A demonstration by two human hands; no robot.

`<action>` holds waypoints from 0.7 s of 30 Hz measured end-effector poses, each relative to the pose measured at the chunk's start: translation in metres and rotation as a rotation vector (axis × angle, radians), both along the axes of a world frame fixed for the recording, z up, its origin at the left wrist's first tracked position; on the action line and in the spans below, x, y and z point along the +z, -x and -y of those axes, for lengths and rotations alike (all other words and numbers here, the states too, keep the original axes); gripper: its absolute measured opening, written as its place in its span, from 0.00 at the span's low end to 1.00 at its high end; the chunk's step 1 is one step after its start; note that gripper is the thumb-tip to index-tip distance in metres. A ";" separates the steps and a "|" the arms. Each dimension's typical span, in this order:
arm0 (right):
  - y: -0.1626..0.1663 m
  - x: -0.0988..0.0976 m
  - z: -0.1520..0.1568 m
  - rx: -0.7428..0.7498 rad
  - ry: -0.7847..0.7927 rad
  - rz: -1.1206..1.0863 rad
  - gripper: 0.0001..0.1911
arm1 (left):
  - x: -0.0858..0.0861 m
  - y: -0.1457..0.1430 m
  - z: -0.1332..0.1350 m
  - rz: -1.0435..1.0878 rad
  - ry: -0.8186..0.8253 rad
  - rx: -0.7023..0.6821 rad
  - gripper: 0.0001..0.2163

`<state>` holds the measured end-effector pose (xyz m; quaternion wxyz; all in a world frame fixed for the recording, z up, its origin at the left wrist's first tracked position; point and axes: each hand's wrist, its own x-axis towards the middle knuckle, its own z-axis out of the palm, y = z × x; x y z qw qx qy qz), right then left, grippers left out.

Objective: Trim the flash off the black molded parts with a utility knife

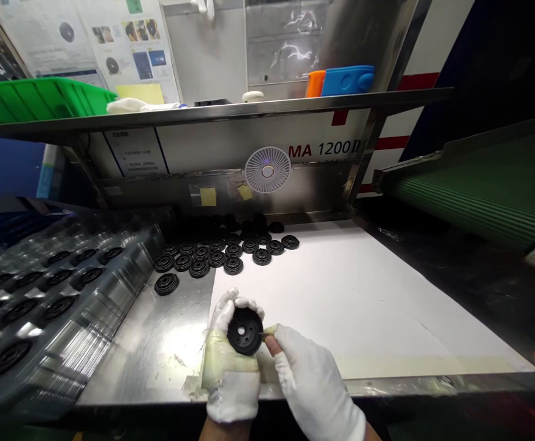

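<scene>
The surface (129, 361) is made of bare metal, glossy and scuffed near its front edge. From its middle to its right edge it is covered by a smooth, matt, paper-like white sheet (363, 306). Toward the back edge, dark discs (233, 266) are seen with ridged, faintly shiny, plastic-looking rims. Along the left edge, trays (127, 303) of thin, clear, glossy plastic are stacked. The left hand (223, 349) and right hand (313, 373) are covered in matt white cloth, the left partly overlaid by shiny yellowish film. The held disc (244, 315) is smooth, matt black. Above the back edge, a satin metal shelf (295, 103) and a smooth green plastic bin (46, 101) are seen.
</scene>
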<state>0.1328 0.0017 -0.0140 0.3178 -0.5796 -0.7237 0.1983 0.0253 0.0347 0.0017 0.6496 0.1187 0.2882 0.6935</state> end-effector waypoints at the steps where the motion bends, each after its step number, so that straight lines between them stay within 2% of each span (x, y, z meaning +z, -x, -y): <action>1: 0.003 -0.002 0.001 0.004 0.000 0.004 0.17 | 0.000 0.000 0.000 -0.006 0.011 0.017 0.08; 6: 0.014 -0.010 0.003 -0.008 -0.020 -0.013 0.17 | -0.001 -0.001 -0.002 0.013 0.022 0.072 0.12; 9: 0.011 -0.009 0.003 0.004 -0.022 -0.022 0.16 | -0.002 0.002 0.000 0.042 0.041 -0.042 0.16; 12: 0.006 -0.008 0.002 0.006 -0.017 -0.027 0.16 | -0.003 0.006 0.002 -0.012 0.027 -0.130 0.14; 15: 0.005 -0.010 0.002 -0.026 -0.003 -0.031 0.15 | -0.004 0.007 0.001 -0.057 -0.018 -0.078 0.09; 21: 0.018 -0.021 0.007 -0.050 -0.079 -0.030 0.17 | -0.002 0.001 -0.005 0.089 0.089 -0.018 0.06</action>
